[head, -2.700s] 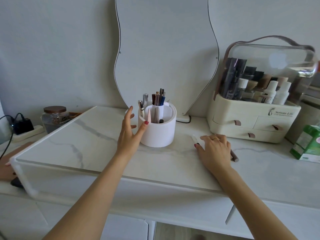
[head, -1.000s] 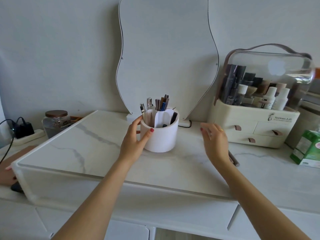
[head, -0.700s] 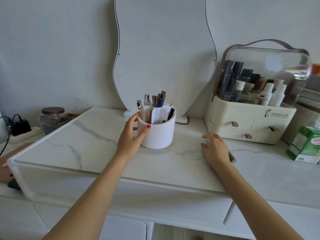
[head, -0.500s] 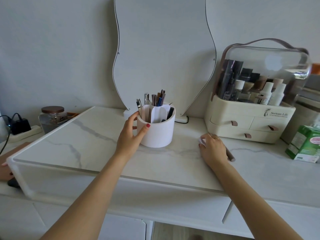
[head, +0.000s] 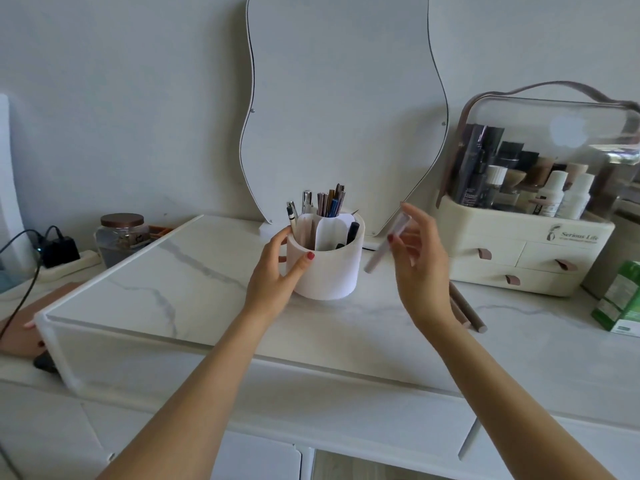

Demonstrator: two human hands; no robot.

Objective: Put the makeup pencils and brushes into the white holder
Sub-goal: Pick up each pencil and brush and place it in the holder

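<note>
Holder [head: 325,268] on the marble top, steadied at its left wall by the left hand [head: 277,275], fingers wrapped around it. Just right of it, a pale pencil [head: 388,244] pinched tilted in the right hand [head: 419,265], lower tip near the rim. Could snag on the crowded dividers or slip. Further right, two brown pencils [head: 467,311] waiting on the top.

**Around the marble desk**

Wavy mirror [head: 343,109] propped against the wall. Cream cosmetics organizer [head: 533,220] on the right, clear-lidded, bottles inside. Green carton [head: 621,303] far right. Lidded glass jar [head: 122,235] left, contents unclear, beside a black charger [head: 60,251].
</note>
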